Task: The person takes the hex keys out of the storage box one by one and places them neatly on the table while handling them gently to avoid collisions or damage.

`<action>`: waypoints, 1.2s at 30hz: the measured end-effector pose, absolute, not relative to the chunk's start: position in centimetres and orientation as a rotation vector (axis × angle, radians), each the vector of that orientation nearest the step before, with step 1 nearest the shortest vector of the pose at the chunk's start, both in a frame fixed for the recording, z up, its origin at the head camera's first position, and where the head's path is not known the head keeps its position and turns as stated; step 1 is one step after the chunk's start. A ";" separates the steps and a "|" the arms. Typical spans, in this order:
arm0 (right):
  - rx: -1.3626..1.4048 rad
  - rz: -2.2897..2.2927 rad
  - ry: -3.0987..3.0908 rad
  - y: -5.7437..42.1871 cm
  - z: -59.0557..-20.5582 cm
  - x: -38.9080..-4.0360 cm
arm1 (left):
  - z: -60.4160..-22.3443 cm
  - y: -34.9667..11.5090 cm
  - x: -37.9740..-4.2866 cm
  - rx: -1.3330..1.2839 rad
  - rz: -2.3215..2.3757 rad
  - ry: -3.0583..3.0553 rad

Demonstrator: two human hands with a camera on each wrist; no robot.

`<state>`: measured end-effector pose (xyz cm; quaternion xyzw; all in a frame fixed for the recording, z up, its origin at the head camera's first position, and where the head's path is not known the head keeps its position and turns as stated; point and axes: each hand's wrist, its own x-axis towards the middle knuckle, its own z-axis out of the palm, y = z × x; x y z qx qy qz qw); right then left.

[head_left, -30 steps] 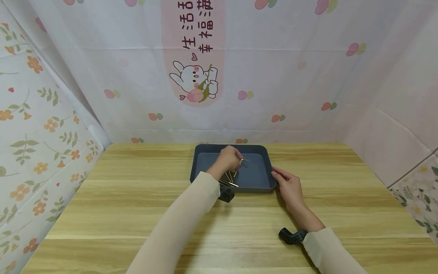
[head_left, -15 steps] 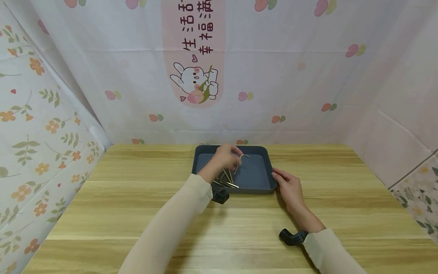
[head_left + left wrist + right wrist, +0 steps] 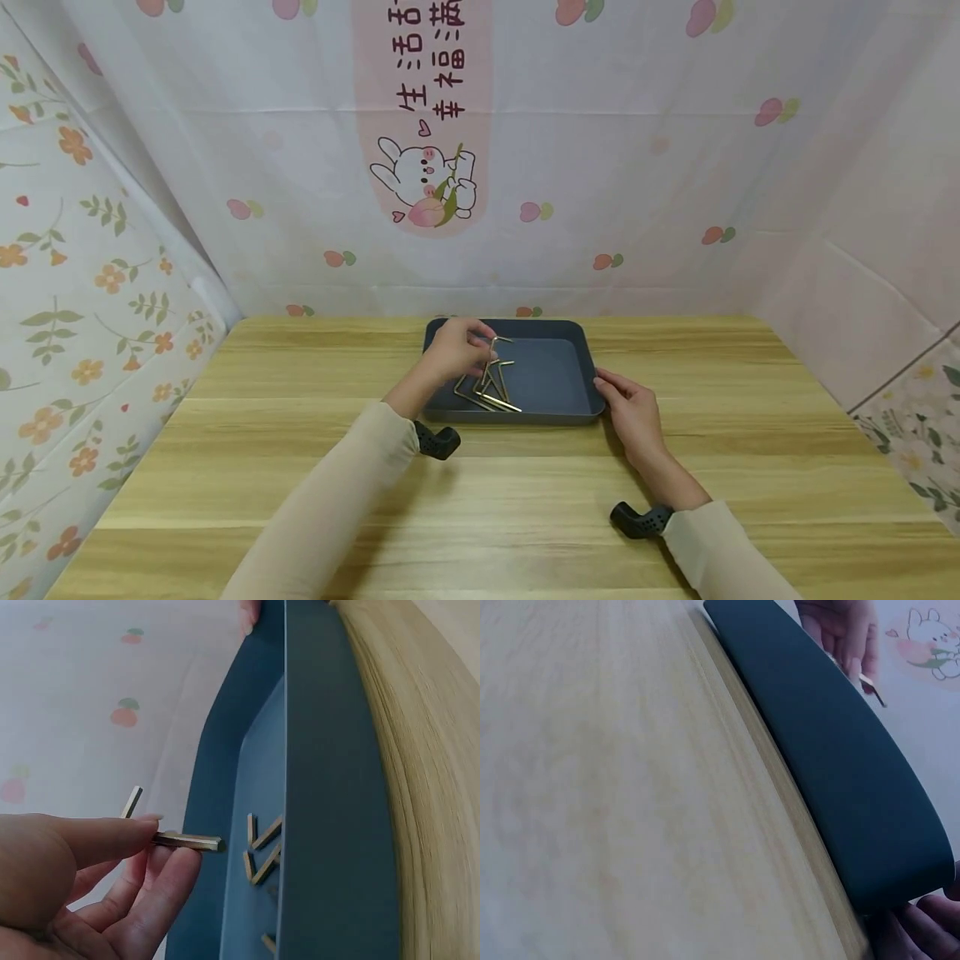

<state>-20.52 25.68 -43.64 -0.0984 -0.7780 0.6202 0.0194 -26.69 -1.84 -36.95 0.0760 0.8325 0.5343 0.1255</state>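
In the head view, my left hand [image 3: 456, 348] is over the left part of a blue-grey tray [image 3: 555, 375]. Thumb and fingers pinch a brass L-shaped hex key [image 3: 189, 841], held above the tray floor in the left wrist view. Several more brass hex keys [image 3: 501, 403] lie in a loose, crossing group at the tray's front left, below that hand. My right hand [image 3: 636, 417] holds the tray's right side near the front corner, its thumb at the rim. The right wrist view catches only part of its fingers [image 3: 922, 930] at the tray corner.
The tray stands at the back of a wood-grain table [image 3: 525, 517], close to a patterned cloth backdrop [image 3: 615, 167]. A floral cloth [image 3: 97, 333] hangs at the left. Each wrist wears a black camera mount, the right one [image 3: 640, 520] low over the table.
My left hand has moved left across the tray with the hex key still pinched, uncovering more of the keys lying there. My right hand has stayed at the tray's right side.
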 end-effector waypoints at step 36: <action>-0.295 1.892 -2.447 25.9 -43.9 -20.7 | -36.9 -11.2 -24.5 0.063 1.866 2.427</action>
